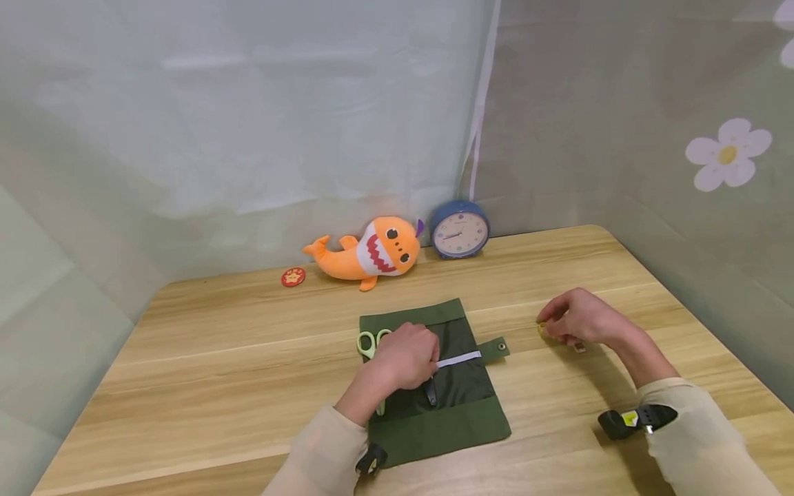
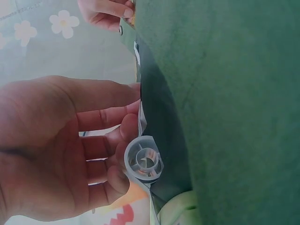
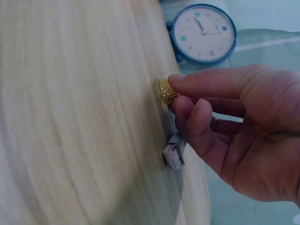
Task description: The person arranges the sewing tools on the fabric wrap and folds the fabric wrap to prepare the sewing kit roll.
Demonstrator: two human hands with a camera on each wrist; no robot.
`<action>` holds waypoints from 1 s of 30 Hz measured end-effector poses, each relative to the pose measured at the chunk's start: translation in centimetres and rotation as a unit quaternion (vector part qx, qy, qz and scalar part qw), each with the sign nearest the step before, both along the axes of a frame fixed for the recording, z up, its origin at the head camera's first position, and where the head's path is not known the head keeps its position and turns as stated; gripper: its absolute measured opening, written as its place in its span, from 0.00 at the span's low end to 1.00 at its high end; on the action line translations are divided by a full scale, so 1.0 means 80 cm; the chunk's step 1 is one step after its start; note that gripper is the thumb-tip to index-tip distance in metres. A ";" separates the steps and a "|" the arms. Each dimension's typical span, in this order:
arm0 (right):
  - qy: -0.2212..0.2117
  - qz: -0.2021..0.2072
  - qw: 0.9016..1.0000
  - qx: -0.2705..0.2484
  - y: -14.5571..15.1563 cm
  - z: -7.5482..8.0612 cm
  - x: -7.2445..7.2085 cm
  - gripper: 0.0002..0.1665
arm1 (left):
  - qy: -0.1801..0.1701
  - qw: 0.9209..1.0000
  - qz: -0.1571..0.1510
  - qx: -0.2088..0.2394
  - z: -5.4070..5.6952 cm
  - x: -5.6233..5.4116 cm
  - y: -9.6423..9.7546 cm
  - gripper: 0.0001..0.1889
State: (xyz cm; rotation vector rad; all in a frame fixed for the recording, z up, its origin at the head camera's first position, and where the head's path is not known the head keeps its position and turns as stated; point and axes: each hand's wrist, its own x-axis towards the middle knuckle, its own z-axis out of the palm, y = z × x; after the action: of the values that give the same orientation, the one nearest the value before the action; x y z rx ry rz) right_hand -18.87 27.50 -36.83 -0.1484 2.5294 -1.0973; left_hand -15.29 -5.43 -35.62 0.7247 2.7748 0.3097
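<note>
A dark green fabric pouch [image 1: 446, 424] lies unfolded on the table, crossed by a white elastic strap [image 1: 460, 359]. My left hand [image 1: 406, 355] is over its middle, thumb and forefinger pinching the strap. Close to that hand's other fingers is a clear plastic bobbin [image 2: 144, 159]. Light-green scissors [image 1: 366, 344] lie in the pouch, partly hidden by the hand, with a small dark tool [image 1: 431, 393] beside them. Off to the right, my right hand [image 1: 579, 318] pinches a gold dimpled thimble [image 3: 167, 92] between thumb and fingers, at the tabletop.
A small folded tape measure [image 3: 173, 155] lies under the right hand. Along the back stand an orange plush shark [image 1: 372, 251] and a blue clock [image 1: 460, 231]; a round red badge [image 1: 293, 277] lies left of them. A snap tab [image 1: 496, 349] sticks out from the pouch's right side.
</note>
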 end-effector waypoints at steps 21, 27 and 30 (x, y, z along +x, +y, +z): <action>0.081 0.007 0.997 -0.018 -0.057 0.027 -0.011 0.13 | 0.011 1.000 -0.003 0.017 -0.004 0.001 -0.002 0.22; 0.079 0.034 0.994 -0.066 -0.090 0.028 -0.013 0.12 | 0.013 1.000 -0.002 0.019 -0.004 0.002 -0.003 0.19; 0.074 0.048 0.993 -0.084 -0.107 0.026 -0.013 0.12 | 0.014 1.000 -0.002 0.018 -0.004 0.002 -0.002 0.17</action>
State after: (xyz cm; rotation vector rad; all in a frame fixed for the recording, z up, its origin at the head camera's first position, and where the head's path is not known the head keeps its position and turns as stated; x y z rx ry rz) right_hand -19.92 18.92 -34.72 -0.4069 2.5243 -1.3027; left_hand -15.11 -5.62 -35.94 0.7483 2.8012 0.3526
